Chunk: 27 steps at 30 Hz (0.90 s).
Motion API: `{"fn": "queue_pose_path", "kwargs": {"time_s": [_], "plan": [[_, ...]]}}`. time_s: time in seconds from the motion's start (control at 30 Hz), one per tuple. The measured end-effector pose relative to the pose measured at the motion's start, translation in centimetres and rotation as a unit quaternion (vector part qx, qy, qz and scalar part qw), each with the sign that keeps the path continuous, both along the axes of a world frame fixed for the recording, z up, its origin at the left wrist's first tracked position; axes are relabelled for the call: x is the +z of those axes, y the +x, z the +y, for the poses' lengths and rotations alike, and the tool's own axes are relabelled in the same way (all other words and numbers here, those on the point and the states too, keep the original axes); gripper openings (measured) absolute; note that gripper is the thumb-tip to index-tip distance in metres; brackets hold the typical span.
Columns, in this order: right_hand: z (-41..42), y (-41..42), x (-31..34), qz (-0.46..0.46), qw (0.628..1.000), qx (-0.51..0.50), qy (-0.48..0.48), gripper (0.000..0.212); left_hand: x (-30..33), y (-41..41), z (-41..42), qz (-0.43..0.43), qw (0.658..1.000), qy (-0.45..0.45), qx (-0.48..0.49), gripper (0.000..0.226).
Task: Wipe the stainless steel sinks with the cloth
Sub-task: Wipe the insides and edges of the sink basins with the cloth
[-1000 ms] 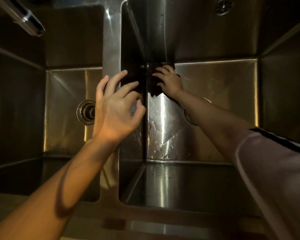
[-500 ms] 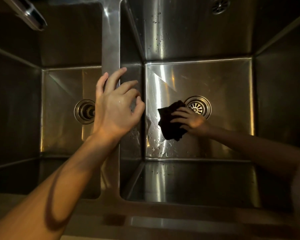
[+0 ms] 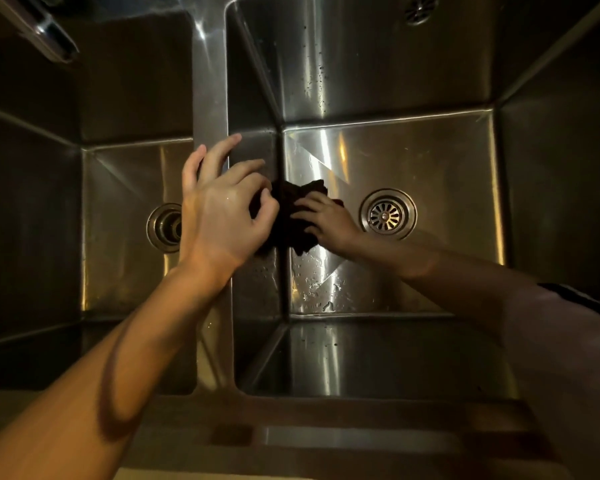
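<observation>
While pressed under flat right-hand fingers [image 3: 305, 211], dark cloth [image 3: 291, 233] in right sink [image 3: 430, 161]; left-hand fingers [image 3: 222, 157] loose, empty.

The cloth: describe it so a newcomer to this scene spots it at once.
Start with the right sink basin, the one whose round drain strainer shows spokes. On its floor, left of that strainer against the wall that divides the two basins, the right hand presses down the cloth. It is the only dark, crumpled, soft thing among shiny steel.
</observation>
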State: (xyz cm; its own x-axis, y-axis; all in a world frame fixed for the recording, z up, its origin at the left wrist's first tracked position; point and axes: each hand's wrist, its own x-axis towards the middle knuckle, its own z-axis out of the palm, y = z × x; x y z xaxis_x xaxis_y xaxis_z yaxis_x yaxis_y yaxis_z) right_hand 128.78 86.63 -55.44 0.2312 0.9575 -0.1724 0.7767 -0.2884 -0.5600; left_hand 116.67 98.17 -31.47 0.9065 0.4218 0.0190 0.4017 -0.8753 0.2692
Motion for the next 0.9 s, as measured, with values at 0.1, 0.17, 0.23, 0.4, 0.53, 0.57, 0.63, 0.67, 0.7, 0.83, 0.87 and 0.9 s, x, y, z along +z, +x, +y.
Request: {"fn": "queue_pose_path", "kwargs": {"time_s": [0.1,0.17,0.23,0.4,0.53,0.57,0.63,0.67,0.7,0.83,0.87,0.9], "plan": [[-3.9,-0.6,-0.4,-0.003,0.997,0.076,0.029,0.044,-0.1,-0.1,0.0,-0.002,1.0,0.001,-0.002,0.026],[-6.5,0.1,-0.8,0.0,0.991,0.131,0.035,0.042,-0.1,-0.1,0.0,-0.01,1.0,-0.001,-0.005,0.025],[-8.4,1.5,-1.3,0.008,0.988,0.145,0.044,0.039,-0.1,-0.2,0.0,-0.016,1.0,-0.003,-0.008,0.025],[-8.6,5.5,-1.8,0.021,0.999,-0.003,0.038,0.039,-0.1,-0.2,0.0,-0.019,1.0,-0.004,-0.009,0.027],[-4.9,5.7,-1.2,0.039,0.995,-0.081,0.04,0.039,-0.2,-0.2,-0.1,-0.023,1.0,-0.004,-0.008,0.024],[-3.9,5.4,-1.0,0.039,0.995,-0.085,0.034,0.039,-0.2,-0.2,0.0,-0.023,1.0,-0.005,-0.008,0.024],[-2.2,4.2,-0.6,0.033,0.997,-0.073,0.023,0.041,-0.2,-0.2,0.0,-0.022,1.0,-0.008,-0.01,0.024],[-1.6,3.4,-0.5,0.031,0.997,-0.06,0.022,0.041,-0.2,-0.3,0.0,-0.023,1.0,-0.009,-0.011,0.024],[-1.2,2.5,-0.5,0.032,0.998,-0.047,0.022,0.041,-0.2,-0.3,0.0,-0.024,1.0,-0.009,-0.013,0.023],[-2.5,-0.7,-0.8,0.043,0.998,0.014,0.036,0.04,-0.2,-0.2,0.0,-0.021,1.0,0.0,-0.011,0.023],[-3.4,-1.2,-0.9,0.048,0.997,0.032,0.042,0.04,-0.2,-0.2,0.0,-0.019,1.0,0.001,-0.012,0.023],[-4.5,-1.5,-1.1,0.053,0.996,0.05,0.046,0.039,-0.3,-0.3,0.1,-0.017,1.0,0.001,-0.013,0.024]]}}
